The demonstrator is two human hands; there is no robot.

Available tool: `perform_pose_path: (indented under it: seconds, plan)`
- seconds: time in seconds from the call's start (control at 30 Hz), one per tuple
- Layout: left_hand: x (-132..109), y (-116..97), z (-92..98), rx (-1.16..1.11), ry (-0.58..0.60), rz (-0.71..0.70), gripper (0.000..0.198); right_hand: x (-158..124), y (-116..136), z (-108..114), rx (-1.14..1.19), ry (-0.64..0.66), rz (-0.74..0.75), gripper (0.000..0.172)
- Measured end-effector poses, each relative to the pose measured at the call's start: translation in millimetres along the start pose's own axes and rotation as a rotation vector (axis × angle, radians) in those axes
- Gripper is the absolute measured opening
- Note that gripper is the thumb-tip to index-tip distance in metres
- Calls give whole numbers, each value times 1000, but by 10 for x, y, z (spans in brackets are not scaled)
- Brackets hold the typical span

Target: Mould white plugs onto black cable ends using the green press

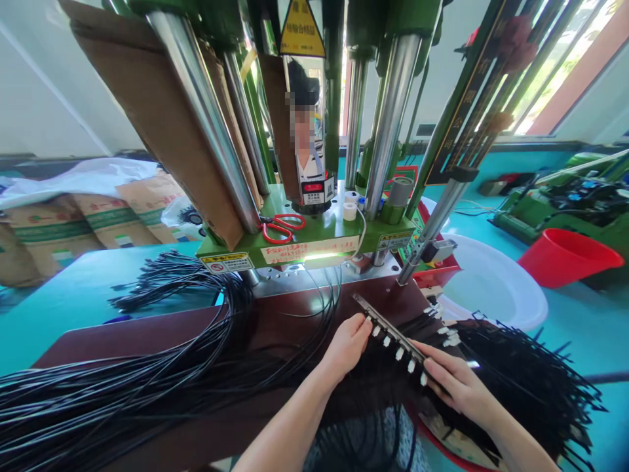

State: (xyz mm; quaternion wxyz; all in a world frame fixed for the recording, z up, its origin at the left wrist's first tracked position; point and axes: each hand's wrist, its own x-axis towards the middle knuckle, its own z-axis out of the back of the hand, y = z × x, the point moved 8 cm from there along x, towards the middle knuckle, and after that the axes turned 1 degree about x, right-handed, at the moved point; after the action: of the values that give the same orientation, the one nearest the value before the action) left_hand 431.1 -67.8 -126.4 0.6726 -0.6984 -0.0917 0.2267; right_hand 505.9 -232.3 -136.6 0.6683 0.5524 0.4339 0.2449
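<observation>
I am working with both bare hands over a dark reddish-brown tabletop (289,301), in front of a green metal press (319,233). My left hand (350,344) is pinching a long, narrow dark metal bar (393,330) near its far end, thumb and fingers closing on it. My right hand (455,380) is grasping the same bar towards its near end, fingers curling around its edge. The bar is slanting down from upper left to lower right, above the tabletop, and a row of small white plastic connectors (399,354) is sticking out along its lower side.

A thick bundle of thin black cables (147,387) is spreading across the tabletop to my left. A big tangled heap of black cables (531,387) is lying just beyond my right hand. On the green press, a pair of red-handled scissors (284,229) is resting near a small white cylinder (349,211). Further right, a wide white plastic tub (515,288) is standing near a bright red plastic bucket (560,259).
</observation>
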Motion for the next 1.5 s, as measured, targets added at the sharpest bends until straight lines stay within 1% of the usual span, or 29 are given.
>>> perform_pose_path:
  seconds: [0.1,0.27,0.3,0.37,0.43,0.5,0.57,0.6,0.63,0.7,0.77,0.83,0.87,0.93,1.0,1.03,1.1,1.13,1.17,1.23,1.27,1.3,1.37,1.4,1.43,1.47,1.5]
  plan:
    - [1,18,17,23,-9,-3,32,11,22,-24,-79,52,62,53]
    - [11,55,65,78,-48,-18,32,-39,181,-125,-425,81,242,45]
    - [22,53,74,103,-62,-29,31,-48,198,-141,-464,83,255,45]
    - [41,32,77,189,-87,-50,31,-48,196,-138,-455,85,223,46]
    - [39,-21,62,349,-102,-64,30,-30,181,-98,-377,99,148,50]
    - [-11,-119,60,598,-141,-80,26,-2,209,-39,-340,126,84,52]
    - [-112,-247,72,867,-191,-95,22,43,316,39,-414,142,78,48]
    - [-173,-314,77,976,-205,-104,24,74,391,73,-479,152,97,44]
    - [-235,-379,82,1056,-207,-114,27,113,465,99,-546,170,116,40]
    - [-342,-509,101,1117,-181,-148,27,212,590,114,-663,235,143,31]
    - [-404,-660,178,1086,-185,-202,24,345,675,98,-779,315,146,24]
    - [-396,-808,334,1009,-244,-259,23,513,758,59,-895,369,163,22]
    - [-364,-865,435,966,-285,-288,22,603,813,17,-946,390,201,23]
    - [-250,-919,673,883,-389,-329,24,777,935,-108,-1026,416,332,22]
    - [-91,-858,940,779,-503,-319,33,921,1025,-258,-1080,427,473,19]
    - [-6,-782,1075,707,-560,-288,40,982,1044,-325,-1096,428,519,18]
    - [150,-561,1302,504,-646,-200,50,1088,1042,-428,-1111,425,555,17]
    - [218,-435,1376,374,-667,-157,52,1131,1035,-468,-1117,428,563,18]
    - [277,-312,1419,233,-675,-121,54,1173,1031,-501,-1117,433,566,19]
    - [374,-115,1416,-44,-651,-76,56,1283,1064,-559,-1086,440,566,24]
    - [413,-50,1383,-155,-625,-62,57,1366,1125,-582,-1049,411,577,27]
    - [443,-8,1344,-235,-598,-51,58,1473,1221,-601,-1003,346,598,30]
    - [478,20,1280,-294,-556,-38,59,1738,1474,-646,-916,145,652,30]
    - [488,22,1262,-294,-545,-34,59,1877,1603,-693,-890,42,678,28]
    - [494,23,1253,-292,-537,-29,60,2014,1719,-770,-878,-35,696,26]
    - [502,23,1249,-294,-526,-28,60,2139,1820,-881,-874,-76,713,25]
    - [512,28,1248,-301,-515,-25,61,2246,1911,-1013,-873,-87,735,25]
